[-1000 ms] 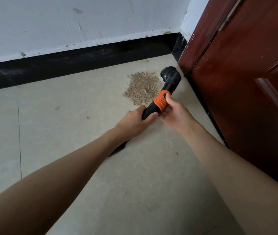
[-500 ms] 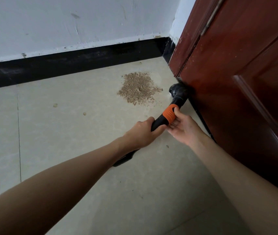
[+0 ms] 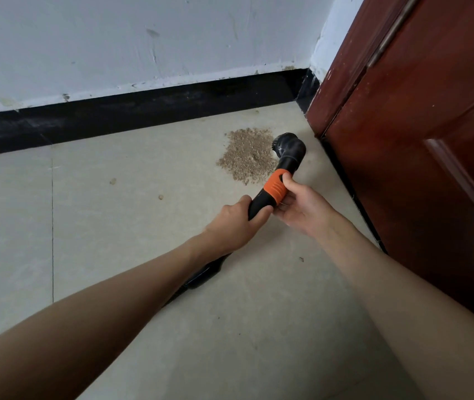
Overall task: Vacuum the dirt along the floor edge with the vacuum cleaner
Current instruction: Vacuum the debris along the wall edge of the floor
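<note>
A pile of brown dirt [image 3: 246, 155] lies on the pale tiled floor near the corner. The black vacuum tube [image 3: 287, 160] has a round brush head touching the pile's right edge and an orange collar [image 3: 274, 190]. My left hand [image 3: 237, 219] grips the black tube just below the collar. My right hand [image 3: 302, 206] holds the orange collar, thumb on top and fingers underneath. The rest of the hose [image 3: 201, 277] runs back under my left forearm and is mostly hidden.
A dark red wooden door [image 3: 417, 140] stands close on the right, its bottom edge along the floor. A black skirting board [image 3: 143, 111] runs under the white wall [image 3: 143, 39]. Small crumbs [image 3: 112, 181] lie on the tiles to the left.
The brush head has moved from the foot of the door leftward and away, back to the right edge of the dirt pile. Both hands kept their hold and moved with it.
</note>
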